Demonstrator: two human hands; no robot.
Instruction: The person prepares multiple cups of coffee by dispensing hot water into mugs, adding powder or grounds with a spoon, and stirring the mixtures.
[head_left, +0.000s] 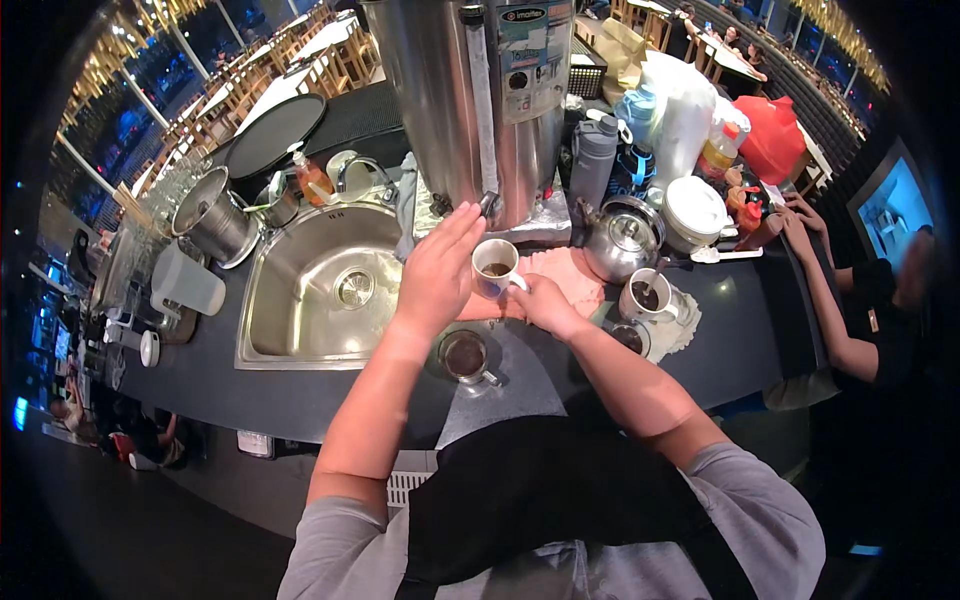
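Observation:
My right hand (546, 304) grips the handle of a white mug (496, 268) with some dark liquid in it, just below the spigot of a tall steel hot-water urn (450, 112). My left hand (442, 274) is raised at the urn's spigot lever (489, 202), fingers extended and close together; whether it presses the lever cannot be told. A pink cloth (574, 277) lies under and beside the mug. Nearer to me stands a glass cup of dark liquid (463, 355). To the right, another white mug (645, 295) holds dark liquid and a spoon, with a glass (630, 339) next to it.
A steel sink (322, 289) lies left, with a plastic pitcher (187, 277) and steel bucket (215, 216) beyond. Right of the urn stand a steel kettle (624, 238), a grey bottle (592, 161) and a white lidded container (694, 214). Another person's hands (802, 225) rest at the counter's right end.

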